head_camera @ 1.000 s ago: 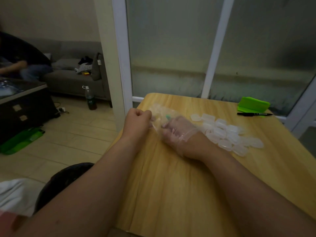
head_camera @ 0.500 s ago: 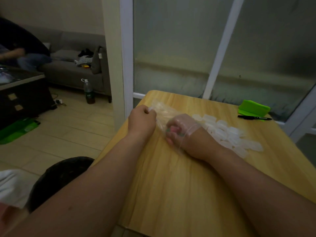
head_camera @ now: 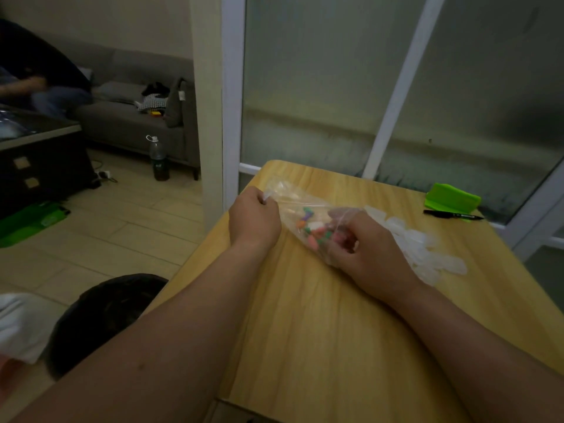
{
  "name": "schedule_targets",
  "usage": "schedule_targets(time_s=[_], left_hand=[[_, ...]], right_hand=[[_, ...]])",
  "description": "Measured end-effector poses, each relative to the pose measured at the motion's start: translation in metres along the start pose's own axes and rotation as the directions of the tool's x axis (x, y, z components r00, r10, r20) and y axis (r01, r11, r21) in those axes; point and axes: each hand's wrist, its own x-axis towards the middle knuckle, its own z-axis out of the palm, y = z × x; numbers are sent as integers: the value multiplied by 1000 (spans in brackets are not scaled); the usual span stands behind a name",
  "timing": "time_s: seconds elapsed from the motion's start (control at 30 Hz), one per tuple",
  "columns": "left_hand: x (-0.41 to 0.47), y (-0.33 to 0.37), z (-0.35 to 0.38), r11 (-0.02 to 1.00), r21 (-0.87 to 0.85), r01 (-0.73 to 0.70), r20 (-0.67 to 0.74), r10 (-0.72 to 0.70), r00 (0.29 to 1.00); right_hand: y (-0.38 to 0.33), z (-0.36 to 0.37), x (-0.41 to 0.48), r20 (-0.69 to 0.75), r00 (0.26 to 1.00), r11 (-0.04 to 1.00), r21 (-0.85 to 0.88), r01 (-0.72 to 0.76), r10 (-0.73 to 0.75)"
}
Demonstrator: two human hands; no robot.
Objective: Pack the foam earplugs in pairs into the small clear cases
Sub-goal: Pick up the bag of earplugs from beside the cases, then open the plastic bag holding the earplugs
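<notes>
A clear plastic bag (head_camera: 293, 203) lies on the wooden table (head_camera: 320, 331), holding several coloured foam earplugs (head_camera: 314, 228). My left hand (head_camera: 254, 219) pinches the bag's left edge in a closed fist. My right hand (head_camera: 363, 244) reaches into the bag's mouth, fingers curled around some earplugs, partly seen through the plastic. Several small clear cases (head_camera: 427, 248) lie in a heap just right of my right hand, partly hidden behind it.
A green pouch (head_camera: 451, 198) and a black marker (head_camera: 451, 214) lie at the table's far right, by the window frame. A dark stool (head_camera: 100, 315) stands left of the table. A sofa, a bottle (head_camera: 158, 158) and a seated person are far left.
My right hand has pulled back out of the bag toward its mouth, curling around earplugs. The earplugs now show plainly inside the bag. My left hand keeps its hold on the bag's edge.
</notes>
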Motion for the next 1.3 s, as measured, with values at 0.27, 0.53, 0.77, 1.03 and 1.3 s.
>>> schedule_targets(time_s=[0.27,0.53,0.77,1.03,1.3], left_hand=[[-1,-2,-1,1000,28,0,-20,1,1000],[-5,-3,-2,1000,16,-17,-12,17,1000],[-15,-3,-3,999,4,-41,85,41,996],[-19,-7,-6,999,35,-32,89,29,996],[-25,-1,-5,999,27,-32,78,30,997]], right_hand=[[13,-5,-12,9,997,993,-88,-77,78],[16,-7,-14,100,991,985,-154,-77,94],[13,-12,-20,53,993,983,-154,-97,106],[2,-16,-43,52,985,970,-188,-154,167],[-31,-24,-48,-70,998,957,-289,-23,2]])
